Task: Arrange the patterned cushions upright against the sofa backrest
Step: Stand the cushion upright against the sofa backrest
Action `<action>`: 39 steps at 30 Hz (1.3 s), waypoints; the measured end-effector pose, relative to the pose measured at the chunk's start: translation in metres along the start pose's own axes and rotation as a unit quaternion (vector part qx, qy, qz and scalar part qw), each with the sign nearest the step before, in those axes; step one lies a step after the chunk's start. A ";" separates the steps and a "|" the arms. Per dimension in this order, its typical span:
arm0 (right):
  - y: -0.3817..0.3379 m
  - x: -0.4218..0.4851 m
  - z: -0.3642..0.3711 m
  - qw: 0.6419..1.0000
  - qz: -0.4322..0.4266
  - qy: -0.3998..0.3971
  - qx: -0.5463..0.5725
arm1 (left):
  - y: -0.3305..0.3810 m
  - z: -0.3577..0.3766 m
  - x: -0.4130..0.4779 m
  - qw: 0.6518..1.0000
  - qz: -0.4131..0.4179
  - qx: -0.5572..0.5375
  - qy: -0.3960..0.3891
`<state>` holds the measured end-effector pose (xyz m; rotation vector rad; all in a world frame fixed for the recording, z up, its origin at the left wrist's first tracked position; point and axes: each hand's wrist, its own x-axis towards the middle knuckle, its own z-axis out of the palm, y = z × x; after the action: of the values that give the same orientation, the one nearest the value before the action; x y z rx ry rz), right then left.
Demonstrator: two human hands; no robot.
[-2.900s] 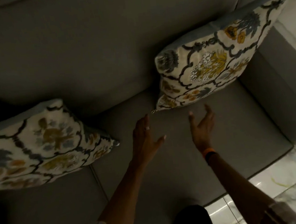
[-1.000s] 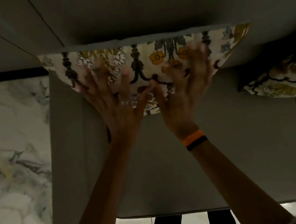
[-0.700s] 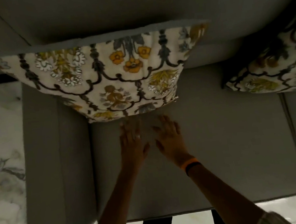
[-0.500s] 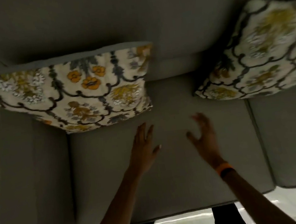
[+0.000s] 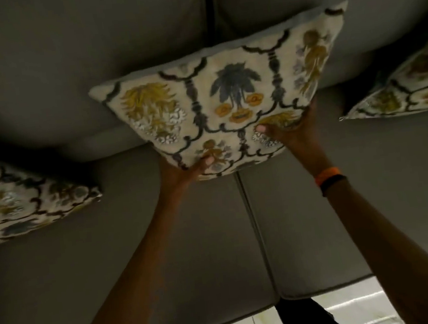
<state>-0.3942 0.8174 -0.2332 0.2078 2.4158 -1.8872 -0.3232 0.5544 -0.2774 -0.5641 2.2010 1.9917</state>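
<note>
The middle cushion (image 5: pixel 227 102) is printed woven cloth, the sofa (image 5: pixel 86 267) matt grey upholstery, the floor tiles (image 5: pixel 355 313) glossy marble.

The square fabric cushion in the middle (image 5: pixel 229 94) is cream with a dark navy trellis of scrolls, mustard-yellow sprigs, a slate-blue plume over orange flowers, plus little white blossoms. The matching cushion at the left edge (image 5: pixel 19 200) and the one at the right edge (image 5: pixel 408 86) have the same print. The upholstered sofa (image 5: pixel 92 69) is plain grey-taupe. Orange-and-black wristband (image 5: pixel 329 177), pale marbled floor tiles (image 5: pixel 354 305).
</note>
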 end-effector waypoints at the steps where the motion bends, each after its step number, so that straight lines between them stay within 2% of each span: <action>1: 0.002 0.003 -0.006 1.000 0.002 -0.005 0.008 | -0.001 0.005 0.000 0.999 -0.033 0.011 0.026; 3: 0.007 0.007 -0.013 0.999 0.008 -0.036 0.008 | -0.002 0.015 0.002 0.991 -0.087 0.055 0.082; 4: 0.009 0.006 -0.013 0.999 0.010 -0.041 0.003 | -0.002 0.020 0.001 0.991 -0.070 0.046 0.108; 6: 0.010 0.000 -0.014 1.000 -0.010 -0.018 -0.004 | 0.007 0.038 -0.007 0.981 -0.011 0.045 0.190; 8: 0.012 -0.004 -0.013 0.996 -0.071 0.040 -0.041 | 0.018 0.061 -0.020 0.952 0.015 0.106 0.287; 10: 0.019 -0.005 -0.007 0.984 -0.138 0.085 -0.071 | 0.019 0.081 -0.029 0.907 0.150 0.201 0.338; 11: 0.028 -0.002 -0.003 0.980 -0.158 0.086 -0.080 | 0.015 0.093 -0.029 0.880 0.221 0.261 0.330; 12: 0.041 -0.001 0.000 0.980 -0.158 0.075 -0.093 | 0.010 0.104 -0.025 0.860 0.254 0.314 0.312; 13: 0.056 -0.002 0.002 0.984 -0.132 0.056 -0.109 | 0.000 0.114 -0.021 0.852 0.246 0.355 0.296; 15: 0.090 -0.007 -0.004 0.986 -0.034 -0.005 -0.166 | -0.026 0.129 -0.023 0.871 0.153 0.391 0.256; 17: 0.124 -0.017 -0.028 0.962 0.079 -0.082 -0.248 | -0.055 0.142 -0.042 0.895 0.028 0.395 0.206; 19: 0.144 -0.025 -0.058 0.937 0.103 -0.148 -0.299 | -0.071 0.162 -0.061 0.899 -0.070 0.396 0.175; 21: 0.152 -0.026 -0.099 0.949 0.081 -0.151 -0.264 | -0.071 0.195 -0.078 0.892 -0.067 0.424 0.141; 23: 0.153 -0.020 -0.149 0.969 0.089 -0.092 -0.212 | -0.058 0.240 -0.085 0.906 0.003 0.416 0.076; 25: 0.155 -0.006 -0.206 0.980 0.117 0.009 -0.159 | -0.040 0.291 -0.079 0.937 0.048 0.346 0.021; 29: 0.154 0.047 -0.341 0.959 0.143 0.237 -0.058 | 0.014 0.399 -0.033 0.979 0.066 0.193 -0.015; 31: 0.152 0.080 -0.411 0.956 0.124 0.261 -0.050 | 0.048 0.452 0.000 0.988 0.083 0.123 -0.030; 33: 0.149 0.118 -0.471 0.974 0.097 0.198 -0.051 | 0.077 0.497 0.033 0.993 0.079 0.084 -0.034; 37: 0.133 0.183 -0.535 0.995 0.038 0.012 -0.089 | 0.111 0.565 0.063 0.996 0.000 0.013 -0.093; 39: 0.128 0.199 -0.554 0.997 0.026 -0.012 -0.072 | 0.116 0.585 0.063 0.996 -0.004 0.023 -0.089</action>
<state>-0.5558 1.3972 -0.2483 0.2357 2.4924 -1.6765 -0.5141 1.1223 -0.2645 -0.3718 2.1289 1.9002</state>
